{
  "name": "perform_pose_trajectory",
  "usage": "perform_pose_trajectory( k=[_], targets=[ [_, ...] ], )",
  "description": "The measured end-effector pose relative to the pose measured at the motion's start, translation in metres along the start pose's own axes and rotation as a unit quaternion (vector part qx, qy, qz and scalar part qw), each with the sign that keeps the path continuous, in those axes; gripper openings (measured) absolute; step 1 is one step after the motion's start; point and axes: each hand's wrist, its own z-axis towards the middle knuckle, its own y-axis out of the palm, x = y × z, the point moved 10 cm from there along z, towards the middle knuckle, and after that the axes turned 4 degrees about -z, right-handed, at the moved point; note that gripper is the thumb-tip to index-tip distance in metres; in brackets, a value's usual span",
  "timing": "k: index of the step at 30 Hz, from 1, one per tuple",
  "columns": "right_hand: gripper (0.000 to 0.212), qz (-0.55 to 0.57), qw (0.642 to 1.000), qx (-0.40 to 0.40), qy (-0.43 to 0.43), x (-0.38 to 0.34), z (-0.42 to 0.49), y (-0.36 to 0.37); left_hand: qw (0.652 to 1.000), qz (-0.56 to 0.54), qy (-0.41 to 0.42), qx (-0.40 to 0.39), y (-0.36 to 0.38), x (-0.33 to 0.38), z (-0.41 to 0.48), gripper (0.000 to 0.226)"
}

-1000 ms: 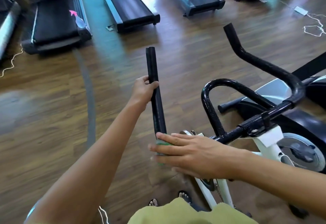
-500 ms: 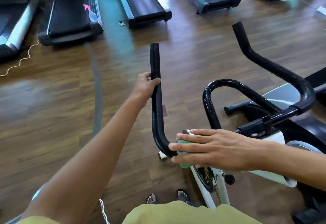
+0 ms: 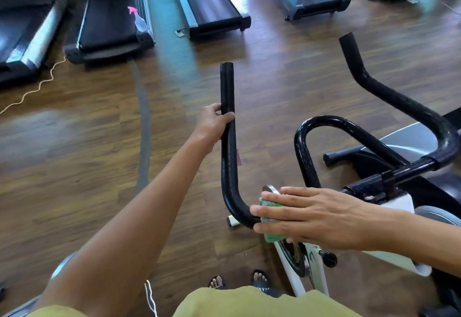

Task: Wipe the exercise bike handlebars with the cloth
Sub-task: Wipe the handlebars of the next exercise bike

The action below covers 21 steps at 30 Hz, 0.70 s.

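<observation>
Sliding down from the straight upright a second ago, the right hand point(image 3: 311, 219) now presses the green cloth point(image 3: 270, 234) onto the handlebar point(image 3: 228, 157) just past its lower bend, with its fingers point(image 3: 274, 210) straight and spread over the cloth. Beyond those fingertips, up the same tube, the left hand point(image 3: 213, 123) is wrapped round it, steadying it. The cloth is soft and light and likely bunches or slips unless folded round the tube. The handlebar looks rigid, and its foam sleeve should give good grip. Far beyond both hands a spray bottle point(image 3: 140, 21) stands on a treadmill point(image 3: 107, 24). Its fill level is too small to tell.
</observation>
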Motion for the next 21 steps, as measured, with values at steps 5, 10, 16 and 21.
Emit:
perform_pose_trajectory(
  k=[5,10,16,21],
  targets=[
    [0.049,0.025,0.999,0.024,0.013,-0.015,0.027,-0.003,1.0,-0.007,-0.003,-0.008,0.0,-0.001,0.001,0.02],
    [0.057,0.024,0.994,0.053,0.089,-0.02,0.046,-0.009,0.999,-0.009,-0.026,-0.02,0.0,-0.002,0.005,0.02],
    [0.068,0.055,0.985,0.031,0.158,-0.018,0.055,-0.003,0.999,-0.006,-0.037,-0.038,-0.001,-0.003,0.006,0.027],
    [0.076,0.082,0.988,0.033,0.128,-0.017,0.03,-0.009,0.998,-0.016,-0.036,-0.052,-0.001,-0.003,0.007,0.021]
  ],
)
